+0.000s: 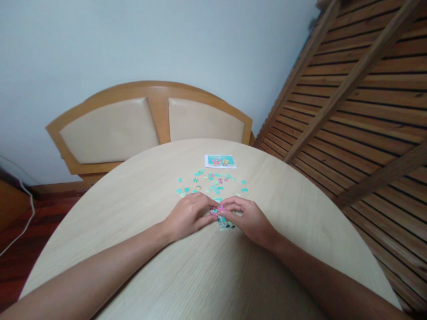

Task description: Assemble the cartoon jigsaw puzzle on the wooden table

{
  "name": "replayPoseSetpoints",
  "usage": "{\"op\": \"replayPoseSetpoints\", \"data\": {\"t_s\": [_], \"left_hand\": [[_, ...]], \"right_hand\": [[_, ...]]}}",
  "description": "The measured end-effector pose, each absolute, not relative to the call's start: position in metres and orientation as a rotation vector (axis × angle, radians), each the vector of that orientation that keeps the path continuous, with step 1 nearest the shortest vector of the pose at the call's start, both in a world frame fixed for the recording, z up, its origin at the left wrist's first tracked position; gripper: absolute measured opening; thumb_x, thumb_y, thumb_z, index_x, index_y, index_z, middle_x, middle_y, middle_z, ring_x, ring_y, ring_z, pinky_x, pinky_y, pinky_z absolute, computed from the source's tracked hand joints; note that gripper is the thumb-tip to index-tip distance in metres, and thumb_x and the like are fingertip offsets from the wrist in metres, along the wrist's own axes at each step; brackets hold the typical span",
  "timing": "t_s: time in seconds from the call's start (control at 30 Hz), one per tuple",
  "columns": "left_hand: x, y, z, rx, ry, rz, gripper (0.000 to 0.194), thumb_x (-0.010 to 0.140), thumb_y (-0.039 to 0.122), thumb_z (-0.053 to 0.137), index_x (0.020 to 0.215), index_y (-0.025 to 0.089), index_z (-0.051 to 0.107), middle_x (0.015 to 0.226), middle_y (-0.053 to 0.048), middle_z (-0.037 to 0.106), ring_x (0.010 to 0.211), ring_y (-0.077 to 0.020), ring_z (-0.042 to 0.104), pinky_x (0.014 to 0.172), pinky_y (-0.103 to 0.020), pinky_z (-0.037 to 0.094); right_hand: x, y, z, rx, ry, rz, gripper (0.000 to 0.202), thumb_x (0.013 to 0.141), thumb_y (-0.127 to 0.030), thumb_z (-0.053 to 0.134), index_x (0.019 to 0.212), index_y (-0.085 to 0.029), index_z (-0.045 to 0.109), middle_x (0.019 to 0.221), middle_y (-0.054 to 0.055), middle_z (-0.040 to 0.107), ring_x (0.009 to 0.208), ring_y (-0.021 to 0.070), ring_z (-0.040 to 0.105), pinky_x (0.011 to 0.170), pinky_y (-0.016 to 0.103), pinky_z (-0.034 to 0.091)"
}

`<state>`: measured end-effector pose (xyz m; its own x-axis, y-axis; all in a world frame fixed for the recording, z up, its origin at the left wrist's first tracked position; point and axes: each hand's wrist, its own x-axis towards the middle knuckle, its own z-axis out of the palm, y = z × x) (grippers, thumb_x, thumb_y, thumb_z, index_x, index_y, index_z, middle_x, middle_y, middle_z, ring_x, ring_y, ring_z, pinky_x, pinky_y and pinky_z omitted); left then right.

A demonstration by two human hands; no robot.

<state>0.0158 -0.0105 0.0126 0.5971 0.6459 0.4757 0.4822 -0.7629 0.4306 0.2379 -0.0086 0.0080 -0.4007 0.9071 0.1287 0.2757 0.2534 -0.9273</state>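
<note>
A partly joined jigsaw puzzle [223, 221] with pink and pale green patches lies on the table between my hands. My left hand [192, 212] rests at its left side, with thumb and fingers closed on its edge. From the right, my right hand [246, 217] pinches at a pink jigsaw piece [220, 210] at the upper part of the puzzle. The fingertips of both hands nearly meet there and hide some of the puzzle. Just beyond them are scattered several loose jigsaw pieces [216, 188], mostly turquoise, a few pink or yellow.
A picture card [220, 161] with cartoon figures lies behind the loose pieces. The round wooden table [133, 195] stands before a padded headboard [113, 129]. A slatted wooden panel [360, 98] leans along the right side. A white cable [30, 213] hangs at the left.
</note>
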Motion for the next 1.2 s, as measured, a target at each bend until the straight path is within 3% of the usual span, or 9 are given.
{"op": "replayPoseSetpoints", "data": {"t_s": [0.33, 0.47, 0.67, 0.83, 1.2], "left_hand": [[0.015, -0.009, 0.013, 2.673, 0.932, 0.903, 0.020, 0.099, 0.039, 0.060, 0.108, 0.021, 0.062, 0.098, -0.005, 0.073, 0.094, -0.0206, 0.067, 0.082, -0.035, 0.051], [0.010, -0.008, 0.014, 2.710, 0.946, 0.875, 0.020, 0.097, 0.038, 0.058, 0.106, 0.020, 0.063, 0.097, -0.006, 0.072, 0.093, -0.0213, 0.066, 0.081, -0.036, 0.051], [0.003, -0.004, 0.014, 2.757, 0.885, 0.735, 0.016, 0.092, 0.032, 0.058, 0.103, 0.021, 0.064, 0.102, -0.006, 0.071, 0.100, -0.0228, 0.065, 0.090, -0.039, 0.050], [0.003, -0.004, 0.013, 2.754, 0.843, 0.701, 0.015, 0.088, 0.031, 0.061, 0.100, 0.022, 0.065, 0.104, -0.005, 0.071, 0.102, -0.0230, 0.064, 0.092, -0.039, 0.050], [0.004, -0.004, 0.012, 2.736, 0.855, 0.679, 0.013, 0.088, 0.031, 0.063, 0.097, 0.022, 0.065, 0.107, -0.005, 0.070, 0.103, -0.0229, 0.063, 0.093, -0.039, 0.049]], "right_hand": [[0.235, -0.011, 0.007, -1.111, -1.823, 1.239, 0.032, 0.084, -0.048, 0.071, 0.097, -0.019, 0.070, 0.089, 0.005, 0.078, 0.084, 0.0215, 0.073, 0.075, 0.032, 0.056], [0.243, -0.010, 0.011, -1.046, -2.072, 0.881, 0.027, 0.083, -0.036, 0.074, 0.105, -0.021, 0.071, 0.102, 0.006, 0.076, 0.096, 0.0227, 0.070, 0.089, 0.037, 0.053], [0.260, -0.001, 0.011, -0.860, -2.481, 0.489, 0.047, 0.080, -0.036, 0.080, 0.124, -0.023, 0.066, 0.125, 0.010, 0.069, 0.118, 0.0283, 0.059, 0.104, 0.047, 0.041], [0.262, 0.000, 0.009, -0.848, -2.545, 0.443, 0.034, 0.084, -0.037, 0.077, 0.116, -0.028, 0.072, 0.122, 0.007, 0.070, 0.115, 0.0260, 0.060, 0.101, 0.045, 0.041], [0.260, 0.000, 0.009, -0.849, -2.563, 0.461, 0.033, 0.087, -0.039, 0.074, 0.118, -0.029, 0.071, 0.121, 0.007, 0.070, 0.114, 0.0252, 0.061, 0.100, 0.043, 0.040]]}}
